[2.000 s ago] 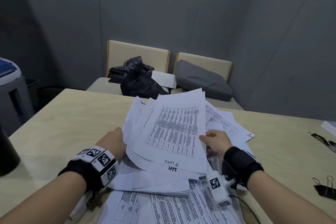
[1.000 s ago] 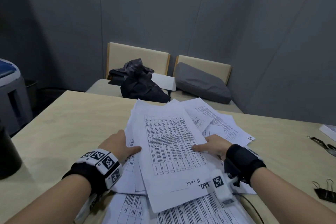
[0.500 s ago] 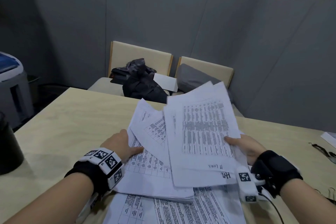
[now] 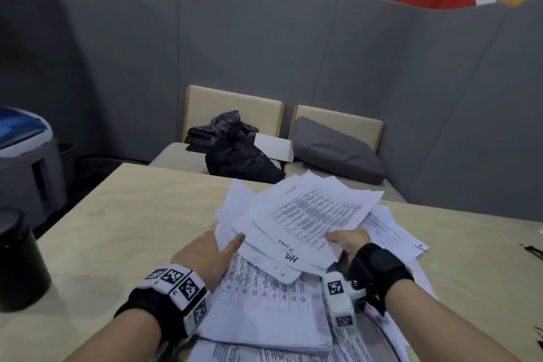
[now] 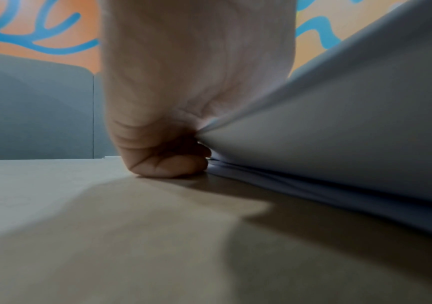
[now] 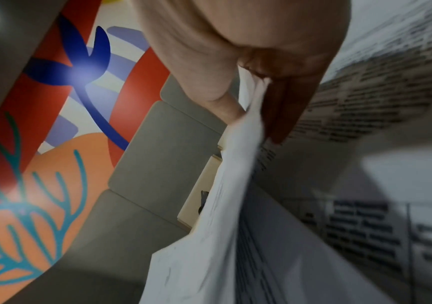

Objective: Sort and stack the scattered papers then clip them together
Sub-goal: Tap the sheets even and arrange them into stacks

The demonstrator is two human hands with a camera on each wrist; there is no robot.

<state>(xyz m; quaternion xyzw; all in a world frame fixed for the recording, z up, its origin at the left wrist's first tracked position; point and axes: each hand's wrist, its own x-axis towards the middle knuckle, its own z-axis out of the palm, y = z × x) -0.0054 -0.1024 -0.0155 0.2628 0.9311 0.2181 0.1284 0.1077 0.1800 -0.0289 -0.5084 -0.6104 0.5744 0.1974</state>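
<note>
Pale wooden table (image 4: 123,232) under everything, backed by grey padded booth panels (image 4: 249,53) and a bench carrying a dark bag (image 4: 235,156) and a grey cushion (image 4: 335,150). Black cylindrical container (image 4: 17,261) at the near left edge of the table.

Across the table's middle, scattered printed papers (image 4: 390,232) lying loose and overlapping, with a thicker flat pile (image 4: 264,311) nearest the body. Lifted above that pile and tilted, a fanned bundle of sheets (image 4: 308,220), corners splayed in several directions, handwriting on the lowest edge.

Left hand (image 4: 205,253) at the bundle's left corner, thumb on top and curled fingers (image 5: 173,164) beneath, pinching the sheets, knuckles against the table. Right hand (image 4: 349,241) clamped on the bundle's near right edge, thumb above, fingers (image 6: 282,107) below.

Likely step: squaring the bundle before laying it on the pile. Main risk: with the fan this uneven and gripped only at two edges, inner sheets could slide out and rejoin the scatter; tapping edges down hard could crumple protruding corners. No clip clearly identifiable in view, so clipping seems well off.
</note>
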